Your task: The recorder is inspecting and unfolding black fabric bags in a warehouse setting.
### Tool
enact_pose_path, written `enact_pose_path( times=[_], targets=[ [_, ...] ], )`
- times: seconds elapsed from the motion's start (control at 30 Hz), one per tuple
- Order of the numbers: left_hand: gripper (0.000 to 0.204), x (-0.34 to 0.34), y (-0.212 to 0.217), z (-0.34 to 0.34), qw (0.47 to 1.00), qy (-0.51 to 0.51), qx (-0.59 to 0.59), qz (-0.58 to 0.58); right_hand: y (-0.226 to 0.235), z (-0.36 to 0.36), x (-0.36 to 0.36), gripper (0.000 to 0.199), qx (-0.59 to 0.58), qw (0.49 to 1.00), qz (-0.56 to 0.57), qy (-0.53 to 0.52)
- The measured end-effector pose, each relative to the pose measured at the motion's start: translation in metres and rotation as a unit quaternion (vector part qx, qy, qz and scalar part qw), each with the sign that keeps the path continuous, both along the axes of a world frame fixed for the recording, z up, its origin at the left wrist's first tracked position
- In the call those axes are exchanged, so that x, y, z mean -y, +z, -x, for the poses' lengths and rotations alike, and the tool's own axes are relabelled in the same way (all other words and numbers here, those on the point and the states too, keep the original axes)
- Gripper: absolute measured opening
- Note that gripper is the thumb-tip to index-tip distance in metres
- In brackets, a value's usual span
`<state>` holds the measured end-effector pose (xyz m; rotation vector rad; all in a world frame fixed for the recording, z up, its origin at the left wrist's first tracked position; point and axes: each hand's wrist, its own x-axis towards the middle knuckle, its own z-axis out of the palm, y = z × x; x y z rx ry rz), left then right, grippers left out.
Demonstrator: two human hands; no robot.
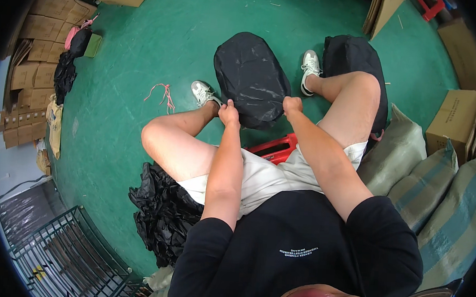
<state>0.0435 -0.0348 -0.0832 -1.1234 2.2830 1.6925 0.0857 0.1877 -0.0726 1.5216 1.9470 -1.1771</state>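
Open green floor (pixel 212 32) lies beyond the black bag (pixel 251 84) and off to the left, crossed only by a pink string (pixel 164 95). Nearer in, room is tight: bare knees flank the bag, a red stool (pixel 273 148) sits beneath (partly hidden), black bags (pixel 160 209) pile left, sacks (pixel 406 159) crowd right.

A warehouse or packing floor: green painted floor (pixel 145 61), flattened cardboard boxes (pixel 37 38) stacked along the wall, woven sacks (pixel 443 183), a wire cage (pixel 68 252).
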Motion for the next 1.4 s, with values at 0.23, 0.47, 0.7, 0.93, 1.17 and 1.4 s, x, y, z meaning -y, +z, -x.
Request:
enact_pose_path(
  times=[0.23,0.47,0.7,0.93,1.17,1.4],
  targets=[
    [0.034,-0.005,0.025,-0.011,0.991,0.062,0.087,-0.084,0.049,0.032,0.010,0.032,-0.269,0.962,-0.038,0.011],
    [0.036,-0.005,0.031,-0.017,0.986,-0.088,0.138,0.002,0.037,0.011,-0.016,0.023,0.008,0.979,-0.005,0.204],
    [0.037,-0.002,0.041,-0.039,0.978,-0.103,0.179,0.023,0.027,-0.017,-0.012,0.026,0.010,0.995,-0.064,0.082],
    [0.024,-0.019,0.061,-0.043,0.953,-0.084,0.240,-0.165,0.004,-0.031,-0.021,0.015,0.019,0.997,0.068,-0.010],
    [0.023,-0.015,0.050,-0.053,0.899,-0.184,0.349,-0.190,0.047,-0.033,0.000,0.022,0.061,0.971,0.228,-0.023],
    [0.020,-0.020,0.051,-0.055,0.875,-0.282,0.375,-0.118,0.026,-0.037,-0.007,0.023,0.159,0.940,0.244,0.176]
  ],
)
